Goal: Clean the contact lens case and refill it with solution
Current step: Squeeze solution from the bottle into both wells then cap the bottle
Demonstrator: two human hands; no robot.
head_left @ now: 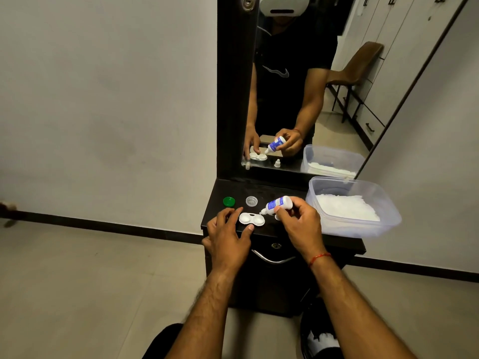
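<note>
- Tilting in the right hand [298,224], the small solution bottle [277,203] points its white nozzle down and to the left, the tip just above the right well of the lens case [252,219].
- The right fingers [281,209] and thumb are clamped round the bottle's body, which bears a white and blue label.
- The lens case is white and lies flat near the front edge of the dark table [272,193], with both wells uncovered; I cannot tell whether there is liquid in them.
- The left hand [228,234] steadies the case at its left end — forefinger curled over the far side, thumb tip against the near edge — so the case is pinched between them.
- A green cap [229,201] and a clear cap [251,201] lie apart from each other behind the case, both off it.
- A clear plastic tub [388,218] holding something white and soft stands at the right end of the table, just beside the right hand.
- A red thread [319,258] circles the right wrist.
- The mirror [298,86] behind the table reflects the hands, the bottle and the case.
</note>
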